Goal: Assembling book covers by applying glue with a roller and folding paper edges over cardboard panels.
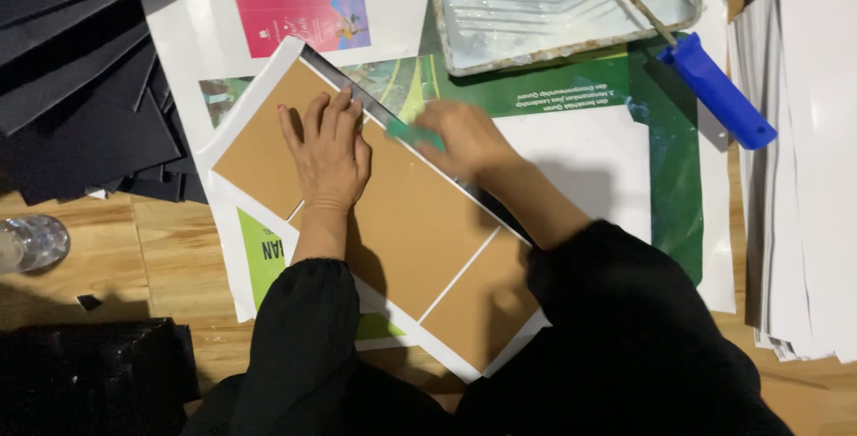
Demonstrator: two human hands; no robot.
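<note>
Left hand [328,152], fingers together, flat, pins brown boards [420,222] on white sheet [259,74]; right hand [464,140], clamped on green scraper [412,132], presses along far edge, best kept flat and even.

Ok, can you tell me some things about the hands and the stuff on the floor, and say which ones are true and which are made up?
1. The left hand lies flat on the brown boards. True.
2. The right hand holds a red pen. False: it holds a small green tool.
3. The paint tray is full of blue paint. False: it looks whitish.
4. The roller handle is blue. True.
5. Black sheets are piled at the left. True.
</note>
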